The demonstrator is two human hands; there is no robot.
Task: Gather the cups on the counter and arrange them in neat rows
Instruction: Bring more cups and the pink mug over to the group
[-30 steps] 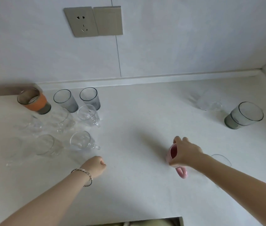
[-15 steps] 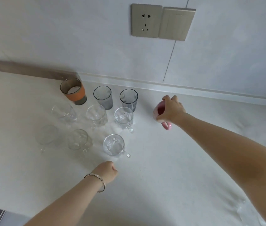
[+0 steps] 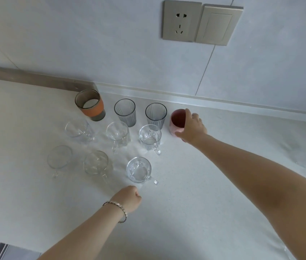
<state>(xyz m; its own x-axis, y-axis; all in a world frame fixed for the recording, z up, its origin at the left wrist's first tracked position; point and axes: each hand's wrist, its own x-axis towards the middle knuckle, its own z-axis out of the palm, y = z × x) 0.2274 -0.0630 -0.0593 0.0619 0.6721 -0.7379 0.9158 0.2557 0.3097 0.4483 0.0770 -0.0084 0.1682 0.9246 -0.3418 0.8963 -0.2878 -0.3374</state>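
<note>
Nearest the camera, the left hand (image 3: 129, 198) rests on the white counter (image 3: 195, 194) curled into a loose fist with nothing in it, a thin bracelet (image 3: 117, 209) on its wrist. Just beyond the fist stands a clear handled mug (image 3: 139, 170), first of a front row with two more clear mugs (image 3: 96, 163) and (image 3: 60, 157) to its left. Behind them runs a second row of three clear glasses (image 3: 150, 136), (image 3: 118, 133) and (image 3: 78, 129). All look empty. The back row, nearest the wall, holds a grey tumbler with an orange sleeve (image 3: 90, 105), pale at the bottom, and two ribbed grey glasses (image 3: 125, 112) and (image 3: 156, 113). Just to the right of that last ribbed glass sits the pink cup (image 3: 176, 121), its inside dark red, with the right hand (image 3: 191, 128) clamped around its side, fingers over the rim. Half a second ago the cup was held further out from the row and higher; now it is down at the row's right end, close to the ribbed glass. The left fist has hardly moved. On the wall above are a socket (image 3: 181, 20) and a switch plate (image 3: 218, 25).
</note>
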